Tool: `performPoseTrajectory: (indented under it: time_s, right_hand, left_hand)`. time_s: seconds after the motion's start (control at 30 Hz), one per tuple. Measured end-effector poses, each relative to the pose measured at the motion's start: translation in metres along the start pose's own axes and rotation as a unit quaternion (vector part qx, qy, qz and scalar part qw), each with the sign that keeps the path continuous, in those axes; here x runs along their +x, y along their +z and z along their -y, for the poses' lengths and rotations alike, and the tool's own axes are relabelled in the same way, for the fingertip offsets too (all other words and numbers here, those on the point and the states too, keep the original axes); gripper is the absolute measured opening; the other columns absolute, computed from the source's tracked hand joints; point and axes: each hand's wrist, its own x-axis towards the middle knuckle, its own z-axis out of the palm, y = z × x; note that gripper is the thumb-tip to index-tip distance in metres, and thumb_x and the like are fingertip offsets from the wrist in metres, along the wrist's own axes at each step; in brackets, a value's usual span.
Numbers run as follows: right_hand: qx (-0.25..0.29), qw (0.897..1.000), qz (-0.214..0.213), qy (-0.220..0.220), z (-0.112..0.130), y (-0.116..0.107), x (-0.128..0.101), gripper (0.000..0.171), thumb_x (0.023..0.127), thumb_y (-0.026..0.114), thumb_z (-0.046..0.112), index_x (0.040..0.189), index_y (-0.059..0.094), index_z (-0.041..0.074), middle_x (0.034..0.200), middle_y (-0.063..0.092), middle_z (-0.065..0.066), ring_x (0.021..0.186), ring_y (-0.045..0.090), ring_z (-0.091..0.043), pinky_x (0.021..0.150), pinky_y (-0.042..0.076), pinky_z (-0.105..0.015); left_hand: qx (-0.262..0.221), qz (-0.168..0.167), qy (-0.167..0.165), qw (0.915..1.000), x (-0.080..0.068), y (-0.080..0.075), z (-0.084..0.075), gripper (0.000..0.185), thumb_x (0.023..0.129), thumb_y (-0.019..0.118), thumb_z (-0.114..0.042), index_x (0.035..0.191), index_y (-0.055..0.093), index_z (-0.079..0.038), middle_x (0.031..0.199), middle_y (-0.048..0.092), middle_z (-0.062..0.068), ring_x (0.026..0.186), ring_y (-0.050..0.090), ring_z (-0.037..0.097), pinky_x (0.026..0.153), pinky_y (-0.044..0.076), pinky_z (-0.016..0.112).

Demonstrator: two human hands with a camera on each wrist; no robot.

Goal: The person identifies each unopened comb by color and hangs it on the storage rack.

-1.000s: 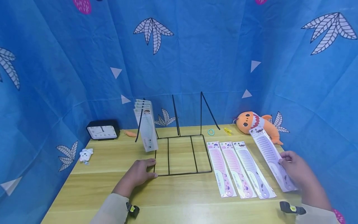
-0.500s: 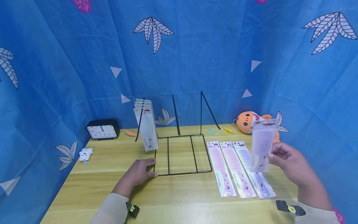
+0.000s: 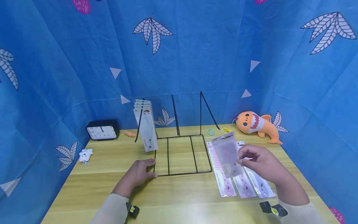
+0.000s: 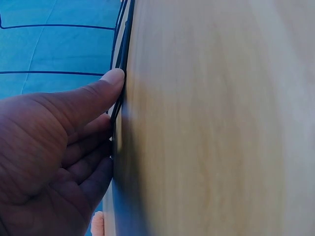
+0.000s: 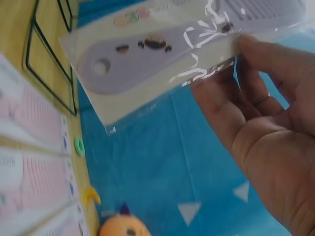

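Observation:
A black wire display rack (image 3: 183, 173) stands on the table, its hooks rising at the back. Several packaged combs (image 3: 149, 129) hang from its left hook. My left hand (image 3: 138, 171) grips the base at the front left corner, the thumb (image 4: 114, 77) against the wire in the left wrist view. Between thumb and fingers my right hand (image 3: 258, 161) pinches a purple comb (image 5: 133, 61) in a clear packet by its edge. The packet is raised and tilted, overlapping the flat pink packaged combs (image 3: 227, 186). A purple packaged comb (image 3: 261, 185) lies right of those.
An orange shark plush (image 3: 258, 123) lies at the back right. Near it are a yellow clip (image 3: 227, 129) and a teal ring (image 3: 211, 132). A black clock (image 3: 102, 129), an orange carrot-like piece (image 3: 130, 133) and a small white plush (image 3: 85, 154) stand left. Blue curtain surrounds the table (image 3: 179, 199).
My right hand has lifted the purple packaged comb from the table's right side and carried it left, over the row of flat combs. The left hand stays at the rack's corner.

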Motion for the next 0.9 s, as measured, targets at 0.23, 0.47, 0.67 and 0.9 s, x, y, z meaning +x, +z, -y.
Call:
performPoseTrajectory:
  time_s: [0.23, 0.47, 0.67, 0.9]
  right_hand:
    - [-0.05, 0.998, 0.03, 0.03, 0.014, 0.029, 0.027, 0.018, 0.1, 0.075, 0.001, 0.098, 0.072, 0.019, 0.105, 0.073, 0.002, 0.102, 0.07, -0.011, 0.084, 0.065, -0.027]
    - [-0.047, 0.997, 0.054, 0.018, 0.017, 0.05, 0.044, 0.018, 0.101, 0.074, 0.003, 0.099, 0.073, 0.021, 0.105, 0.076, 0.003, 0.101, 0.071, -0.014, 0.083, 0.066, -0.028]
    - [-0.039, 0.997, 0.069, 0.024, 0.023, 0.06, 0.052, 0.01, 0.102, 0.075, 0.008, 0.101, 0.074, 0.018, 0.104, 0.076, 0.004, 0.099, 0.07, -0.015, 0.088, 0.065, -0.032]
    - [-0.035, 0.996, 0.074, 0.027, 0.025, 0.067, 0.053, 0.01, 0.103, 0.075, 0.009, 0.104, 0.073, 0.018, 0.104, 0.076, 0.003, 0.099, 0.071, -0.016, 0.089, 0.066, -0.033]
  left_hand:
    - [-0.003, -0.002, 0.004, 1.0, 0.001, 0.001, 0.002, 0.059, 0.094, 0.088, -0.024, 0.146, 0.069, -0.005, 0.162, 0.059, 0.01, 0.154, 0.05, 0.04, 0.129, 0.041, 0.057]
    - [0.0, -0.004, 0.007, 1.0, 0.001, 0.002, 0.003, 0.059, 0.094, 0.088, -0.025, 0.146, 0.069, -0.006, 0.162, 0.06, 0.01, 0.154, 0.05, 0.039, 0.129, 0.042, 0.057]
    - [0.0, -0.005, 0.009, 0.9999, 0.002, 0.001, 0.003, 0.059, 0.094, 0.088, -0.025, 0.146, 0.069, -0.005, 0.161, 0.06, 0.011, 0.154, 0.051, 0.039, 0.129, 0.042, 0.057]
    - [-0.003, -0.001, 0.001, 1.0, 0.002, 0.002, 0.003, 0.059, 0.094, 0.088, -0.025, 0.147, 0.069, -0.006, 0.162, 0.059, 0.01, 0.155, 0.049, 0.039, 0.129, 0.041, 0.057]
